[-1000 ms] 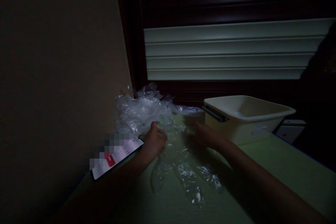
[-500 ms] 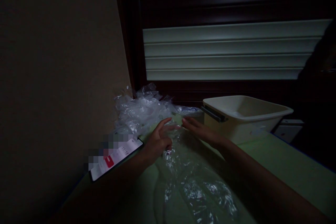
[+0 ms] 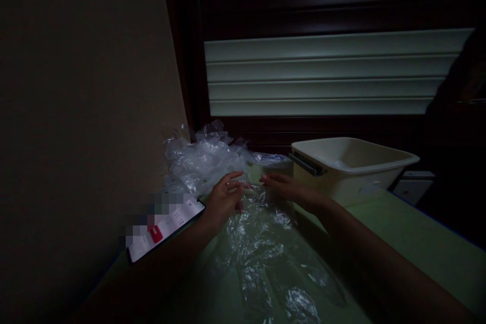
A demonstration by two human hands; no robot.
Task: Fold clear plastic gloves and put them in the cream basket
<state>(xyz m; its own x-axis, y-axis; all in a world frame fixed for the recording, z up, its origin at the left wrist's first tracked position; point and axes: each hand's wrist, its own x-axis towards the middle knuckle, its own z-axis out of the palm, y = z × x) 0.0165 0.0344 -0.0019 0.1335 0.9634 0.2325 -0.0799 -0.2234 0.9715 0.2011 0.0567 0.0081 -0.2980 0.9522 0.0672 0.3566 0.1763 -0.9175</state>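
A thin, clear plastic glove (image 3: 261,253), wrinkled and shiny, stretches from my hands toward the near edge of the view, with finger-like lobes at its near end. My left hand (image 3: 226,197) is closed at the left of its far end, thumb and fingers bent on the film, the index finger reaching forward. On the other side, my right hand (image 3: 283,187) pinches the film near the far end, its fingertips pointing left. Dim light and see-through film make the exact grip points hard to make out.
Behind my left hand lies a heap of crumpled clear plastic (image 3: 205,157). A phone (image 3: 167,228) with a lit screen rests at the left. A cream bin (image 3: 341,182) with a dark handle stands at the right on the green tabletop (image 3: 402,233). A white box (image 3: 413,187) is beyond it.
The plastic between my hands has shifted and spread wider near its far end. My left-hand fingers have drawn closer together, and my right-hand fingers have bent down onto the film.
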